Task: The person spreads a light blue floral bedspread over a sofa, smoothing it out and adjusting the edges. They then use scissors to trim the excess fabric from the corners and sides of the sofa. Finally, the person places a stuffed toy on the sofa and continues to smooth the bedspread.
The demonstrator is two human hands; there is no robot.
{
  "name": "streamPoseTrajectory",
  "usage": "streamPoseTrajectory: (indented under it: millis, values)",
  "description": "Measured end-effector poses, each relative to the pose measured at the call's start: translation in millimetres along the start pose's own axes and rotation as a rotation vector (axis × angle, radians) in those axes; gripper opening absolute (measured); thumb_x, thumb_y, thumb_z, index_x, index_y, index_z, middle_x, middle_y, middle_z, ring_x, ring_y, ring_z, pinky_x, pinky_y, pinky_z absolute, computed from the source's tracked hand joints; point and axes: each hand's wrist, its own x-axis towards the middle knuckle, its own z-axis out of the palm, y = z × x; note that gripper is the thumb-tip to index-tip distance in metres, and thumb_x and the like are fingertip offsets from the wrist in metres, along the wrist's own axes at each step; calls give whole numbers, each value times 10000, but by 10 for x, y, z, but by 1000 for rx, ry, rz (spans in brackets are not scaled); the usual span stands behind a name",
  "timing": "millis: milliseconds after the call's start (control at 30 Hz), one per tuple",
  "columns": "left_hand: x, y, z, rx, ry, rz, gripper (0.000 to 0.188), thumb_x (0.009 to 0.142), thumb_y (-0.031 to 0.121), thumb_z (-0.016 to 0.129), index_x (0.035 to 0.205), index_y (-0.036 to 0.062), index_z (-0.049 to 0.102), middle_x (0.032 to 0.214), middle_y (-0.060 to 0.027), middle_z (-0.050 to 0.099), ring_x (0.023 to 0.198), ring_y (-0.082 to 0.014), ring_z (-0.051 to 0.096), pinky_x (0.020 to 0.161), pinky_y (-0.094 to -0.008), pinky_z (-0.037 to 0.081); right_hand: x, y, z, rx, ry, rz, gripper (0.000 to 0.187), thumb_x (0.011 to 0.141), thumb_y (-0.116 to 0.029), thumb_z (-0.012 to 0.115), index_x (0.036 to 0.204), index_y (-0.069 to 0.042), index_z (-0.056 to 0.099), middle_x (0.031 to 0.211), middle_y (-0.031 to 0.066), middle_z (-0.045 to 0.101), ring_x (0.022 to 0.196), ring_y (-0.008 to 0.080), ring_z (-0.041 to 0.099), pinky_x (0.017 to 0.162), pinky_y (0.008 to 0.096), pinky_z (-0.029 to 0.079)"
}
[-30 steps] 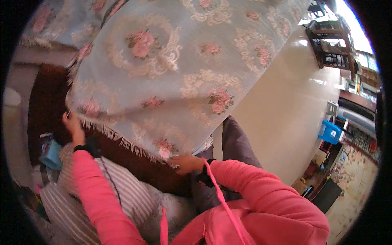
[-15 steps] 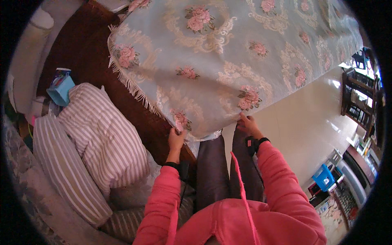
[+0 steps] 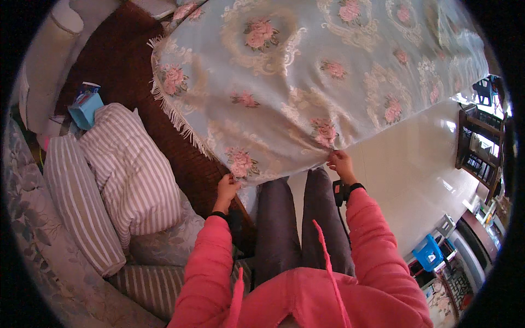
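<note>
Across the upper middle spreads the cloth [image 3: 298, 104], its fringed edge along a brown surface [image 3: 123, 71], its near edge pinched by the left hand [image 3: 227, 190] and right hand [image 3: 342, 165], held apart. Striped pillows [image 3: 136, 172] crowd the left; pale floor [image 3: 404, 150] stretches right toward a dark chair [image 3: 482, 134]. Contents of the blue box [image 3: 86, 112] and blue tub [image 3: 428, 253] are unclear.

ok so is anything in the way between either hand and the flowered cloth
Nothing visible: the left hand and right hand both grasp the flowered cloth directly at its near edge. The striped pillow and light-blue container sit off to the left, away from both hands.
</note>
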Motion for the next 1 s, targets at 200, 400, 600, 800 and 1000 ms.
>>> streamPoseTrajectory:
  millis: [200,400,600,800,1000]
  values:
    - [-11,192,230,283,329,5,362,646,107,644,977,1,541,937,-160,588,860,-278,572,738,-346,449,-127,-59,-739,-287,-246,-49,273,857,-281,519,948,-30,577,809,39,601,712,123,575,600,253,459]
    - [-272,844,373,282,576,212,244,688,87,635,900,7,541,852,-147,605,794,-290,582,698,-341,457,-255,12,-1965,-279,-121,-30,236,852,-244,518,884,-15,567,720,54,594,611,107,556,523,233,449]
    - [-326,1404,1198,418,512,144,343,636,118,651,942,2,550,937,-190,563,894,-297,546,788,-369,437,-112,-327,-3109,-426,-65,-83,243,829,-242,509,911,-21,568,730,67,608,604,136,573,535,251,456]
    - [-305,2025,2165,294,411,449,302,660,105,619,947,25,570,904,-178,572,856,-301,559,742,-379,448,148,-1210,-3704,-410,8,-203,261,827,-250,511,920,-14,571,737,73,616,619,134,587,543,258,461]
    - [-24,2631,2430,251,376,305,307,677,131,614,966,38,563,954,-175,559,945,-298,529,809,-375,426,635,-2146,-3855,-640,-9,-325,257,821,-239,518,916,-6,572,728,80,619,611,136,588,536,260,462]
